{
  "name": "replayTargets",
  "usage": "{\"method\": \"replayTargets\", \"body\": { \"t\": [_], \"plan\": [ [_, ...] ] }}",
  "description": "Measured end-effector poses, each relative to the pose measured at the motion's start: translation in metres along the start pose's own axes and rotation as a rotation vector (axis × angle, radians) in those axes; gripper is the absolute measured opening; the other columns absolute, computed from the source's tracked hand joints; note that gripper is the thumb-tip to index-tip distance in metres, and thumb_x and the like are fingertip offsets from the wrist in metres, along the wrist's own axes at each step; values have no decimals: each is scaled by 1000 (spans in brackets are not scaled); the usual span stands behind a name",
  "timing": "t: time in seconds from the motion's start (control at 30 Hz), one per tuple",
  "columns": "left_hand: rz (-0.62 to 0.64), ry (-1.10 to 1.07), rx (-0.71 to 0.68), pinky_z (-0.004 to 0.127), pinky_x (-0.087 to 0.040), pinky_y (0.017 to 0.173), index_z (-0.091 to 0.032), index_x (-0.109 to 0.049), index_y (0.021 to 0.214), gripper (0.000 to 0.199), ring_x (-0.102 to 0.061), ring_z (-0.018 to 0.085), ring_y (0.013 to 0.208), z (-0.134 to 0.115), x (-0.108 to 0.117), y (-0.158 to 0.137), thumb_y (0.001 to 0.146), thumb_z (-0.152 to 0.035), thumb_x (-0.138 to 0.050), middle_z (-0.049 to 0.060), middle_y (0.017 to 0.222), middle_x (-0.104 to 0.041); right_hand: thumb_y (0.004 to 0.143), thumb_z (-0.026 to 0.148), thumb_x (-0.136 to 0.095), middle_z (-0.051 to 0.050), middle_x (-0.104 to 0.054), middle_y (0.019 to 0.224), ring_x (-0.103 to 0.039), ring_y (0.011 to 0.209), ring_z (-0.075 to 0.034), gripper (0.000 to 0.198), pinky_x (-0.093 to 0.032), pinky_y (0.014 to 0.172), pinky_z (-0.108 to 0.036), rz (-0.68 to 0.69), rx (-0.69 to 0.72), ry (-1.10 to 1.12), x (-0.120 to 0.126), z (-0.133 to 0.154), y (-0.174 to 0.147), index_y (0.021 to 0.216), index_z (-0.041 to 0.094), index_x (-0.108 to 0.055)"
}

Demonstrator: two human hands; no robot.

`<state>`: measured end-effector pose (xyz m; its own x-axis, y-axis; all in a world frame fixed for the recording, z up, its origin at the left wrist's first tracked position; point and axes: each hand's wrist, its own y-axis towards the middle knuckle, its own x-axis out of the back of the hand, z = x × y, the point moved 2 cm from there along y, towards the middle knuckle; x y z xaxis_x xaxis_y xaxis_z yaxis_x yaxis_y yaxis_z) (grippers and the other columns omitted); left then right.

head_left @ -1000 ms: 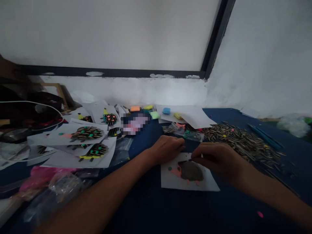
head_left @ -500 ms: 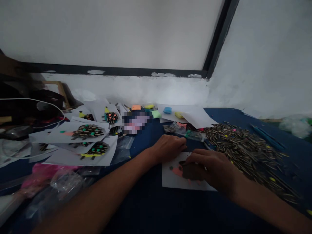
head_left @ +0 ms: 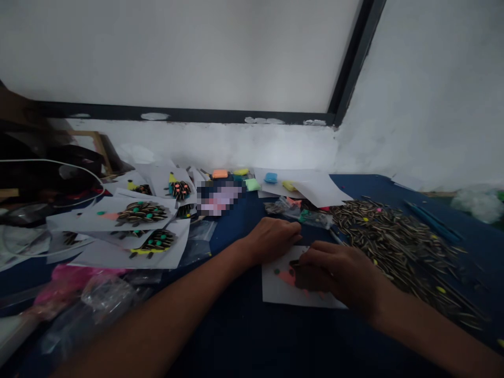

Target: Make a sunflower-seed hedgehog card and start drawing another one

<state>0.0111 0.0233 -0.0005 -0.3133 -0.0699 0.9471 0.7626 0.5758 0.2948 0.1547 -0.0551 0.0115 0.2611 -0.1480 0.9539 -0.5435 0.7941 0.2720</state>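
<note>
A white sheet of paper (head_left: 271, 291) lies on the blue table before me. On it is a flat pink clay animal shape (head_left: 286, 277) with dark round pieces at its nose and eye. My left hand (head_left: 275, 239) rests curled at the sheet's upper edge; whatever its fingers may hold is hidden. Over the clay shape, my right hand (head_left: 340, 270) has its fingers pinched together and pointing down, covering most of the animal's body. A dark seed-like piece (head_left: 294, 262) shows beside those fingertips. I cannot make out what is between them.
Striped sunflower seeds (head_left: 389, 241) are heaped at the right, beside a blue tool (head_left: 435, 220). Sheets with finished seed hedgehogs (head_left: 144, 212) are stacked at the left. Plastic bags (head_left: 106, 296) lie in front of them. Coloured clay packs (head_left: 270, 178) sit along the wall.
My right hand shifts very slightly over the clay shape, its fingers still pinched. The left hand stays in place at the paper's edge.
</note>
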Motion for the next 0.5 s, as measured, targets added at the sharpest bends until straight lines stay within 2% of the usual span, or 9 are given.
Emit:
{"method": "replayTargets", "body": {
  "t": [0.23, 0.37, 0.5],
  "plan": [
    [7, 13, 2, 24, -37, 59, -17, -55, 84, 21, -61, 15, 71, 0, 0, 1, 95, -29, -42, 2, 77, -65, 75, 12, -59, 0, -65, 77, -61, 61, -12, 17, -38, 53, -21, 2, 28, 21, -2, -3, -1, 84, 24, -68],
    [7, 17, 7, 25, -37, 59, -17, -55, 84, 20, -62, 15, 71, -1, 1, 0, 95, -28, -43, 1, 77, -65, 76, 16, -61, -1, -63, 74, -59, 58, -11, 7, -36, 51, -21, 27, 23, 14, -1, 0, 1, 77, 21, -65],
    [14, 10, 7, 25, -37, 59, -17, -55, 82, 21, -62, 15, 71, -2, 3, 0, 95, -28, -43, 1, 77, -65, 78, 17, -60, -1, -63, 73, -59, 56, -11, 7, -36, 50, -22, 60, 7, -25, 0, 3, 3, 74, 20, -64]
  ]
}}
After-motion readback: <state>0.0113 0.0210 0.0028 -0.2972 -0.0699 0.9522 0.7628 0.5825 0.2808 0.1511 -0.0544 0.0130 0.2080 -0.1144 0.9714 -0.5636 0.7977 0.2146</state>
